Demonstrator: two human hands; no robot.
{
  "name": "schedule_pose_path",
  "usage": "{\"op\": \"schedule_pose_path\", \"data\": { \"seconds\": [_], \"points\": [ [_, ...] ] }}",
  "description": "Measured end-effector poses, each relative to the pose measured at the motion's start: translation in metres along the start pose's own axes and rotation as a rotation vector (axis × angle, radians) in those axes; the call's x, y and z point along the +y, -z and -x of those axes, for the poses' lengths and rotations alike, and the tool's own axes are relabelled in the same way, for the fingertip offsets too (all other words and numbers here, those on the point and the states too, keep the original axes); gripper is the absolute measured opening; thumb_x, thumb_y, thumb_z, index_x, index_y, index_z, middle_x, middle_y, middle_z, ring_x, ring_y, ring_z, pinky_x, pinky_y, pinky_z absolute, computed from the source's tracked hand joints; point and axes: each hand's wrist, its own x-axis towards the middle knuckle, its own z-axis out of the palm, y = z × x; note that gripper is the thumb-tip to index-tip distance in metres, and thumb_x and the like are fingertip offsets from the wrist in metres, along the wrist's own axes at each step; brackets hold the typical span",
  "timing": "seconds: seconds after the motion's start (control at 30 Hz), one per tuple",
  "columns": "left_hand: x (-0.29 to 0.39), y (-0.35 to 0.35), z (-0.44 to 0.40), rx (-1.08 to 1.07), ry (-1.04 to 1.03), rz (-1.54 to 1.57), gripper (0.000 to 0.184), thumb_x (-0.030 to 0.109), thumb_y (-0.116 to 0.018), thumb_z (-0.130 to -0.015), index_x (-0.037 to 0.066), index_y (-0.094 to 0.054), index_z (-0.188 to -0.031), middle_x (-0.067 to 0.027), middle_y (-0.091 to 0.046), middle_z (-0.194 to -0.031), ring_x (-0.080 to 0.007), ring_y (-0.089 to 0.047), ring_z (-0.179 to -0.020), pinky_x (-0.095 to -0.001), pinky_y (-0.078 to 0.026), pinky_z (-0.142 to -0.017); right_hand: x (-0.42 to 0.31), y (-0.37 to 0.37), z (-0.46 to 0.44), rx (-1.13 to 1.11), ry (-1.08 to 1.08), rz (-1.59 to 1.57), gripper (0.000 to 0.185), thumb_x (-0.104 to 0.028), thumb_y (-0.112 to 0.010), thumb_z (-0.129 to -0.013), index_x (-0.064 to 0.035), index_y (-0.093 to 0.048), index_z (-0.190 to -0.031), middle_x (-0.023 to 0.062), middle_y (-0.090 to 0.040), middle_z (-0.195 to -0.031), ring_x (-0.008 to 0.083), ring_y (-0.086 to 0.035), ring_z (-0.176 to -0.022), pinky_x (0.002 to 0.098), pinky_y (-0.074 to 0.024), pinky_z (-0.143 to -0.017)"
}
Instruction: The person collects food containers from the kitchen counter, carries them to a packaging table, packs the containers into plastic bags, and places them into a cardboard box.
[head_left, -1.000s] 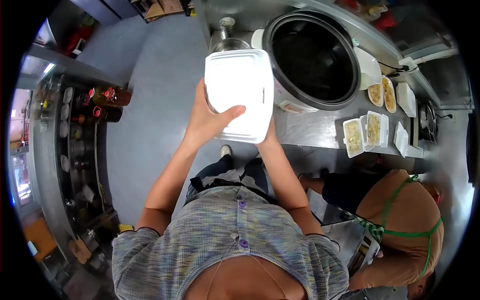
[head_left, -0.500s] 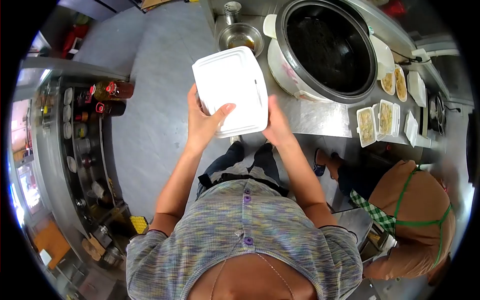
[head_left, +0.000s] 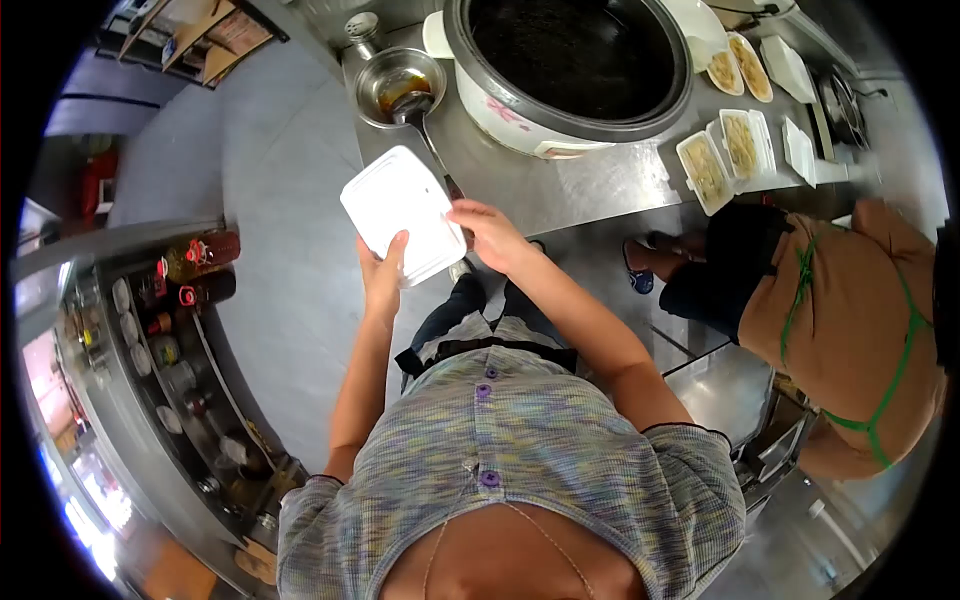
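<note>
A closed white foam takeout box (head_left: 398,205) is held in front of me, over the floor beside the counter's front edge. My left hand (head_left: 381,277) grips its lower left side, thumb on the lid. At the right edge, my right hand (head_left: 487,234) presses its fingers on the lid's rim; the fingers beneath are hidden. Just beyond the box, a metal ladle (head_left: 418,115) rests in a steel bowl (head_left: 370,98) with some brown liquid, its handle leaning toward me.
A large cooker (head_left: 530,125) with dark contents stands on the steel counter (head_left: 600,195). Right of it lie an opened takeout box (head_left: 705,172) with food and several filled trays (head_left: 750,68). A co-worker (head_left: 850,310) bends at the right. Bottles (head_left: 212,250) stand on the left shelf.
The takeout box has come lower and closer to me, and my right fingers have moved onto its lid edge. The ladle now shows in the bowl. The co-worker has shifted, and the view has turned.
</note>
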Motion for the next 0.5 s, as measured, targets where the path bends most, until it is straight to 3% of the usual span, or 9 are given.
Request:
{"op": "schedule_pose_path", "data": {
  "seconds": [0.1,0.23,0.4,0.5],
  "points": [
    [-0.032,0.013,-0.007,0.001,-0.022,-0.067,0.061,0.018,-0.064,-0.078,-0.002,-0.030,-0.125,-0.0138,-0.045,-0.116,-0.0208,-0.045,-0.106,-0.0318,-0.038,-0.090,0.014,0.012,0.001,-0.097,-0.100,-0.063,0.019,-0.012,-0.061,-0.079,-0.0049,-0.059,-0.097,0.0049,-0.061,-0.092,0.0152,-0.059,-0.080,0.0281,-0.0478,-0.069],
    [-0.032,0.002,-0.006,-0.100,0.048,-0.054,0.062,0.018,-0.065,-0.078,-0.002,-0.029,-0.125,-0.0137,-0.046,-0.116,-0.0206,-0.045,-0.106,-0.0317,-0.038,-0.090,0.015,0.022,-0.026,-0.085,-0.022,-0.091,0.022,-0.011,-0.064,-0.078,-0.0010,-0.058,-0.097,0.0075,-0.060,-0.095,0.0154,-0.057,-0.090,0.0317,-0.0460,-0.075],
    [-0.009,-0.005,-0.006,-0.129,0.008,-0.058,0.061,0.016,-0.064,-0.079,-0.002,-0.030,-0.125,-0.0140,-0.046,-0.116,-0.0206,-0.045,-0.107,-0.0315,-0.037,-0.091,-0.011,0.021,-0.008,-0.164,-0.016,0.146,0.026,-0.014,-0.064,-0.079,0.0000,-0.058,-0.100,0.0059,-0.060,-0.096,0.0154,-0.056,-0.091,0.0304,-0.0424,-0.082],
    [-0.018,-0.001,-0.005,-0.124,0.000,-0.091,0.059,0.016,-0.063,-0.080,-0.002,-0.031,-0.125,-0.0136,-0.047,-0.117,-0.0206,-0.045,-0.108,-0.0319,-0.037,-0.091,-0.013,0.022,0.000,-0.120,-0.041,0.220,0.032,-0.018,-0.065,-0.079,-0.0009,-0.055,-0.104,0.0069,-0.060,-0.097,0.0171,-0.057,-0.091,0.0323,-0.0453,-0.079]
  ]
}}
